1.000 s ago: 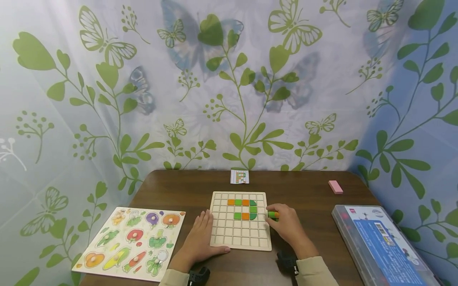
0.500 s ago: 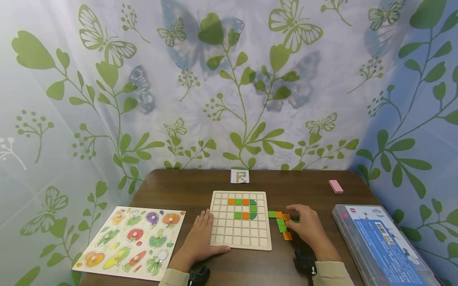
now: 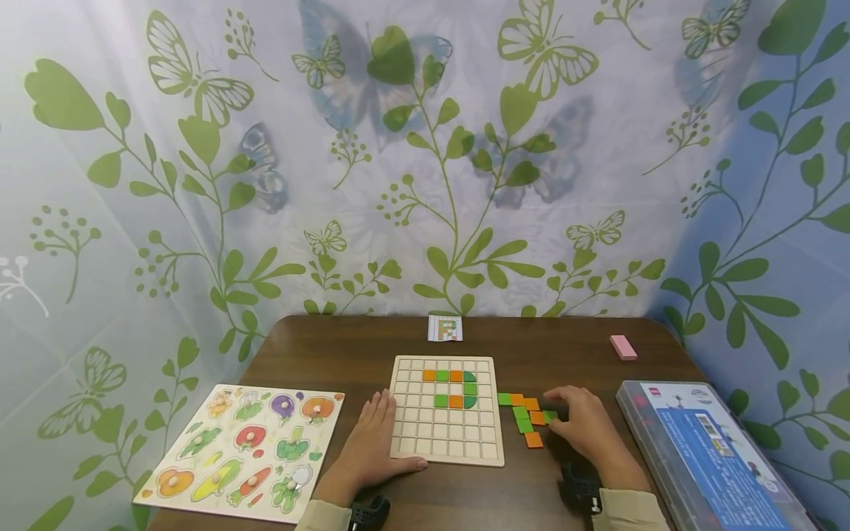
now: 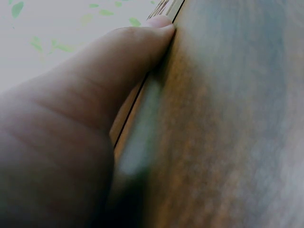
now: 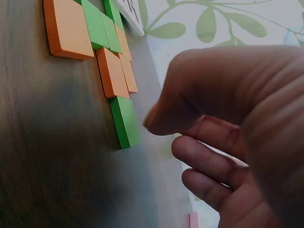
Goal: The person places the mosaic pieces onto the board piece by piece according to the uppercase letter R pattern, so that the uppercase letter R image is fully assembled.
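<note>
A wooden grid board (image 3: 448,435) lies mid-table, with orange and green square tiles and dark green rounded corner pieces in its upper squares. Along its left edge rests my left hand (image 3: 372,439), fingers straight, thumb (image 4: 137,42) at the near left corner. Loose orange and green tiles lie in a stepped cluster right of the board, among them an orange tile (image 3: 533,440) and a green tile (image 5: 124,122) at the cluster's right end. Beside that green tile is my right hand (image 3: 581,424), fingers loosely bent; the right wrist view shows a gap between thumb and tile.
A vegetable knob puzzle (image 3: 328,424) lies at the left. Behind the board is a small printed pattern card (image 3: 445,329). A pink block (image 3: 623,347) lies at the back right, and a clear plastic case (image 3: 717,450) with a blue label stands at the right edge.
My right hand held several tiles beside the board; these now lie spread on the table. It has let go and drawn away to the right. The left hand has stayed put.
</note>
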A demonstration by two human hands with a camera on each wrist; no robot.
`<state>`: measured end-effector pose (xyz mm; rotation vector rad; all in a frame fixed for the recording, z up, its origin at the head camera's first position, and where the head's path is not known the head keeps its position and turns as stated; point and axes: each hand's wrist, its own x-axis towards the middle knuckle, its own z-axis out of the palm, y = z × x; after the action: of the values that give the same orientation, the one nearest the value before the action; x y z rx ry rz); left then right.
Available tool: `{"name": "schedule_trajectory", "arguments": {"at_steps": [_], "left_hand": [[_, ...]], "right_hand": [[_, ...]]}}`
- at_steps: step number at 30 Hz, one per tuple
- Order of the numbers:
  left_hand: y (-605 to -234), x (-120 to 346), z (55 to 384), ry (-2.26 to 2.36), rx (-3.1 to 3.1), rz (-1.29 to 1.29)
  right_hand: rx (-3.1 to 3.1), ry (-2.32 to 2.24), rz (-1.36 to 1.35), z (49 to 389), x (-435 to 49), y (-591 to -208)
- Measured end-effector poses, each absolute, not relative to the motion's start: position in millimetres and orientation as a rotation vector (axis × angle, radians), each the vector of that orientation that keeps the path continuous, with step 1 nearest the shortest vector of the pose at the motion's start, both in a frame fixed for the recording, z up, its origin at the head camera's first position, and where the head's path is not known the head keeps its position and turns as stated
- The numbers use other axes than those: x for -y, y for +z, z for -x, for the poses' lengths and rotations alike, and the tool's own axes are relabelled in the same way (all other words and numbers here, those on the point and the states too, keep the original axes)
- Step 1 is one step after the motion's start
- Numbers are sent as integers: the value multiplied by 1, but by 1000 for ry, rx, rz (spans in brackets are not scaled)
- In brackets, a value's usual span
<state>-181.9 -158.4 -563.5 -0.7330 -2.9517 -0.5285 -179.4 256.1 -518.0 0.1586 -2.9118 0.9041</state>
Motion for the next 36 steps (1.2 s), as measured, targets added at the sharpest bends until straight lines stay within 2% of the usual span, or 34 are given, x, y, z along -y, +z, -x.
{"name": "schedule_trajectory", "arguments": {"at_steps": [36], "left_hand": [[-564, 159, 182, -528, 2974, 718]], "right_hand": [[2909, 918, -251, 179, -261, -529]]}}
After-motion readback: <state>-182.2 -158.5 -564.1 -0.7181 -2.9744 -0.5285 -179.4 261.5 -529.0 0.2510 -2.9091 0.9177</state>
